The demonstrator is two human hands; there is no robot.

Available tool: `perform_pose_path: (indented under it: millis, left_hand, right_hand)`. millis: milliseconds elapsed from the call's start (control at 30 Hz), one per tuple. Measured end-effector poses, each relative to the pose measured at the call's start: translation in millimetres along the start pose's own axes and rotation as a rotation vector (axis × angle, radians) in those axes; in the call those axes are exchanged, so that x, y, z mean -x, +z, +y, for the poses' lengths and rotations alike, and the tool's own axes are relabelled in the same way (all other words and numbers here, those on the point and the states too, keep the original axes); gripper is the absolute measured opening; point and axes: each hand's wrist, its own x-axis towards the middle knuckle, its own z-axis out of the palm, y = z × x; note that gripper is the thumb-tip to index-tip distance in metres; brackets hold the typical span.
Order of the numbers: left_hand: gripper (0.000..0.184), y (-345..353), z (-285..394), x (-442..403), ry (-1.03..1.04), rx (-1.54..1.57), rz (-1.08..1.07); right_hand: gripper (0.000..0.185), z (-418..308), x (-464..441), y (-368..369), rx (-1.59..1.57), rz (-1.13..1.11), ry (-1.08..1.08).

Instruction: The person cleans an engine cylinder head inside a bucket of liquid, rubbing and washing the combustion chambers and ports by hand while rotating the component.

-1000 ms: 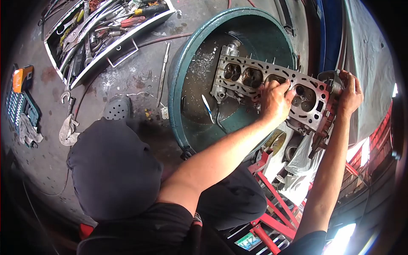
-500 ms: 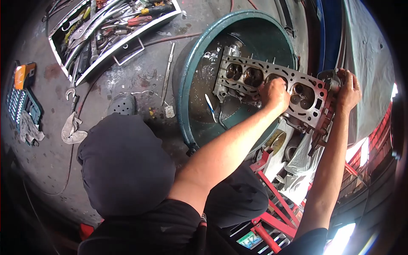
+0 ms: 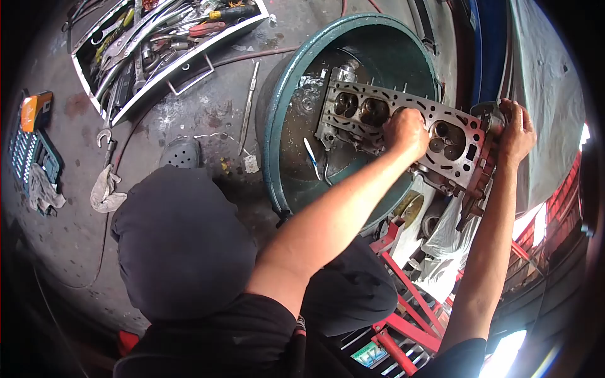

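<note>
An engine cylinder head (image 3: 413,106) lies across the green tub (image 3: 272,135), its face with round combustion chambers turned up. Over one of the middle chambers my left hand (image 3: 406,134) is closed in a fist-like grip. Whatever is in its fingers, if anything, is hidden. My right hand (image 3: 520,134) is wrapped round the right end of the cylinder head, beyond the tub's rim. Dark liquid lies in the tub beneath, and a white and blue brush-like tool (image 3: 312,157) leans inside.
A metal drawer (image 3: 183,79) full of wrenches and pliers lies at upper left. On the floor are a metal rod (image 3: 248,107), a wrench (image 3: 104,135), gloves (image 3: 107,192) and a teal case (image 3: 43,160). A red metal frame (image 3: 409,290) stands below the tub.
My left hand has turned and lifted slightly over the same chamber, covering more of it. My right hand keeps its place on the cylinder head.
</note>
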Motion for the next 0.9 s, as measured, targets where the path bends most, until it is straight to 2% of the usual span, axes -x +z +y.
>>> perform_pose_path:
  millis: [100, 167, 200, 267, 300, 367, 467, 500, 567, 600, 633, 667, 700, 767, 867, 900]
  left_hand:
    - [0.011, -12, 0, -32, -0.025, -0.322, -0.356]
    - [0.01, -7, -2, -28, -0.065, -0.011, -0.176]
    - [0.01, -5, -5, -22, -0.066, -0.011, -0.181]
    - [0.009, 2, -16, -14, 0.116, 0.171, -0.029]
    - [0.009, -2, -23, -18, 0.273, 0.184, -0.022]
    - [0.009, -27, -14, -30, 0.274, -0.16, -0.393]
    - [0.011, -44, -34, -53, 0.414, -0.461, -0.406]
    - [0.012, -63, -37, -36, 0.307, -0.248, -0.135]
    - [0.014, -63, -47, -22, 0.523, -0.199, 0.381]
    - [0.014, -45, -46, -11, 0.573, -0.065, 0.444]
    - [0.018, -27, -43, 1, 0.629, -0.03, 0.394]
    - [0.026, -10, -38, 15, 0.605, -0.02, 0.142]
    - [0.036, 7, -32, 33, 0.637, -0.06, 0.205]
    - [0.038, 8, -42, 40, 0.646, -0.033, 0.165]
    - [0.035, -26, -44, 35, 0.733, -0.262, 0.002]
    - [0.035, -24, -53, 22, 0.703, -0.417, 0.007]
  right_hand:
    - [0.024, 2, 1, 0, 0.009, -0.009, -0.018]
    - [0.024, -2, -2, 1, 0.058, -0.009, -0.045]
    - [0.024, -4, 1, 2, 0.063, 0.001, -0.035]
    - [0.025, -5, 2, 1, 0.12, 0.0, -0.04]
    - [0.025, -5, 3, -2, 0.135, -0.014, -0.031]
    - [0.025, -8, 1, 0, 0.118, -0.012, -0.018]
    - [0.025, 5, -3, -1, 0.074, -0.022, -0.034]
    - [0.024, 10, -3, -2, 0.071, -0.032, -0.044]
    - [0.024, 15, -9, -2, 0.046, -0.026, -0.05]
    - [0.024, 15, -8, -3, 0.018, -0.031, -0.05]
    - [0.024, 15, -5, -3, -0.012, -0.033, -0.04]
    - [0.025, 11, -3, 0, -0.074, -0.02, 0.004]
    - [0.025, 5, -1, 2, -0.079, -0.01, 0.009]
    - [0.026, -5, 2, 1, 0.014, -0.006, -0.002]
    - [0.025, -5, 4, -2, 0.035, -0.021, -0.026]
    - [0.025, -7, 2, -1, 0.059, -0.016, -0.035]
